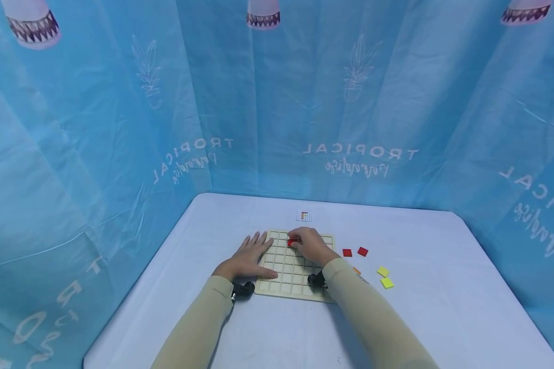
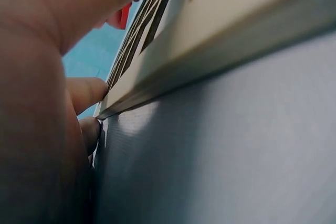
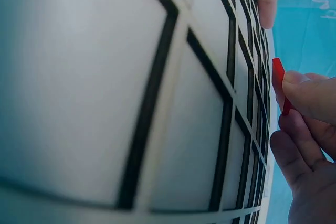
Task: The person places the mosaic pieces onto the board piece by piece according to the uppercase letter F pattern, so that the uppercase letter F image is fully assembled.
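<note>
Red tile [image 1: 292,242] pinched in right hand [image 1: 310,246], held over far rows of wooden grid board [image 1: 281,279], near board's far edge. Right wrist view: tile [image 3: 277,83] on edge between curled fingertips [image 3: 310,95], just above a cell, not seated yet. Right fingers narrow, closed on tile.

Left hand [image 1: 248,257] flat on board's left edge, fingers straight and spread a little, bracing board against table [image 1: 443,318]. Left wrist view: palm [image 2: 37,129] tight to board rim [image 2: 220,35], bit of red [image 2: 122,17] visible past thumb.

Board cells in view look bare; no tile seated that can be made out, though cells under right hand hidden. Judged early stage: first red piece being placed, most still to go.

Right of board: two red tiles [image 1: 354,251] loose on table, close together. Further right and nearer: two yellow tiles [image 1: 385,277]. Small orange tile [image 1: 356,270] just beside right sleeve, partly hidden. All still off board.

Beyond board's far edge: small pattern card [image 1: 303,216] with coloured squares, detail too small to read.

Wrist cameras: black units at both wrists by board's near corners. Blue printed curtain [image 1: 120,128] around table on three sides.
</note>
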`<state>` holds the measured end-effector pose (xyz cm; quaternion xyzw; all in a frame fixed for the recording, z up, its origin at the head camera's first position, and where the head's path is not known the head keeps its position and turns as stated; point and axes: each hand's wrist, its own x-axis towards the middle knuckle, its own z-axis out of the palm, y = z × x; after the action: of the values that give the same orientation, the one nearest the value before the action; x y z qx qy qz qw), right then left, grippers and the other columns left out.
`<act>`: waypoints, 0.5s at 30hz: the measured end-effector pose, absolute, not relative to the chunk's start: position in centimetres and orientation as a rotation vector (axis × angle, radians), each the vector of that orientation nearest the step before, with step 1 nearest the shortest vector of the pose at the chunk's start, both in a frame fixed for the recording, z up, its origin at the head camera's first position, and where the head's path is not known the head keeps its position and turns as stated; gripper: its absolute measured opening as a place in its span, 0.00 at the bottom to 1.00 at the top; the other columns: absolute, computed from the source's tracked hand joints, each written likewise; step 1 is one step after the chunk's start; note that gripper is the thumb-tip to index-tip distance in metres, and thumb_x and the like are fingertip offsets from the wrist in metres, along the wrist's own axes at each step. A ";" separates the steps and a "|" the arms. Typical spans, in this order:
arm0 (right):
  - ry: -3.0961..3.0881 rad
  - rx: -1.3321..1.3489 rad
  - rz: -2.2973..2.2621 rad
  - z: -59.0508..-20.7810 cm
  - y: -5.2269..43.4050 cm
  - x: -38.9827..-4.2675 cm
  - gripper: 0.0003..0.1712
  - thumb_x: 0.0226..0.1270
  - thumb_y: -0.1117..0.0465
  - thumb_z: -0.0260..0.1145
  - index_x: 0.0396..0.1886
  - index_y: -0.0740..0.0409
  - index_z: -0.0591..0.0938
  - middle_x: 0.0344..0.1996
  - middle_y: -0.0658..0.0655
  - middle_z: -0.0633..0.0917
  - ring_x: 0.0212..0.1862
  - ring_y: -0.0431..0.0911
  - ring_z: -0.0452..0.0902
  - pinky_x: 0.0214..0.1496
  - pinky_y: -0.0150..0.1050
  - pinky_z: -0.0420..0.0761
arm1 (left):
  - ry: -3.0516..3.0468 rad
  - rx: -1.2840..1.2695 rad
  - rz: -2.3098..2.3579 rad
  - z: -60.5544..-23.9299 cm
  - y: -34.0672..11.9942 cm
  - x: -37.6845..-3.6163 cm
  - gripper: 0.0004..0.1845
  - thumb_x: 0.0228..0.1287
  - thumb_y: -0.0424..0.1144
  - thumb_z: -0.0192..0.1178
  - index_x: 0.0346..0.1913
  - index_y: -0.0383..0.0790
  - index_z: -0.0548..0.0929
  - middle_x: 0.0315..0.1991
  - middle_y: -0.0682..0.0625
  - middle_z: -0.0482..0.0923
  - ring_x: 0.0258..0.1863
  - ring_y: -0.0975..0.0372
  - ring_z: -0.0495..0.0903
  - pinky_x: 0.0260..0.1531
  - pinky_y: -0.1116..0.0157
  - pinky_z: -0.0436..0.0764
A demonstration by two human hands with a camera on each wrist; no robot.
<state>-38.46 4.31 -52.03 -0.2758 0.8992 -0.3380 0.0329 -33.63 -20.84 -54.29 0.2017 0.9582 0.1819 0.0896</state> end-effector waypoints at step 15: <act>2.759 -0.807 -1.036 -52.3 3.8 -38.9 0.19 0.76 0.68 0.70 0.64 0.63 0.85 0.57 0.58 0.86 0.63 0.51 0.80 0.67 0.49 0.78 | 2.856 0.597 0.559 -54.0 -20.8 -33.3 0.67 0.51 0.82 0.63 0.86 0.45 0.54 0.86 0.45 0.39 0.83 0.51 0.32 0.79 0.48 0.34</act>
<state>-38.87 3.78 -52.33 -0.2637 0.9021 -0.3389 0.0429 -33.29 -20.83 -54.00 0.2004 0.9578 0.1876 0.0854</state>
